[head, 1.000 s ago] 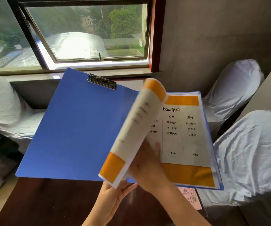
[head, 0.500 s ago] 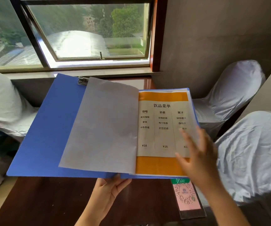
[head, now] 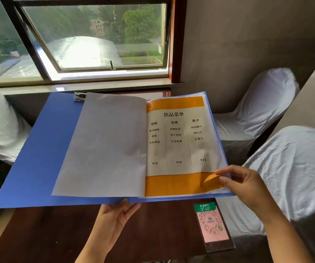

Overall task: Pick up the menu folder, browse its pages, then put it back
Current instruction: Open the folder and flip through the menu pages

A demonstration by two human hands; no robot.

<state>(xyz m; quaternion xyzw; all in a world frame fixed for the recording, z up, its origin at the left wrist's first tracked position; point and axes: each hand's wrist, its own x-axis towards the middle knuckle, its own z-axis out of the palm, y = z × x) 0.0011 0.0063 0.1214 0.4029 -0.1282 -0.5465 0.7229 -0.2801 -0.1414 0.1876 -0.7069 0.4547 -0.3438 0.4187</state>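
your left hand (head: 113, 221), palm up with fingers flat beneath, props the open blue menu folder (head: 39, 158) above the dark table (head: 48, 234), while your right hand (head: 247, 185) pinches the lower right corner of the drinks page (head: 173, 149) between thumb and forefinger.

Matt blue plastic folder (head: 39, 152), paper pages (head: 105, 149) (metal clip (head: 79, 96)), glossy wood table (head: 44, 234)

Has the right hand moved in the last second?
Yes. The right hand went rightward: from left of the pink QR-code card to its right, now pinching the corner of the orange-bordered menu page.
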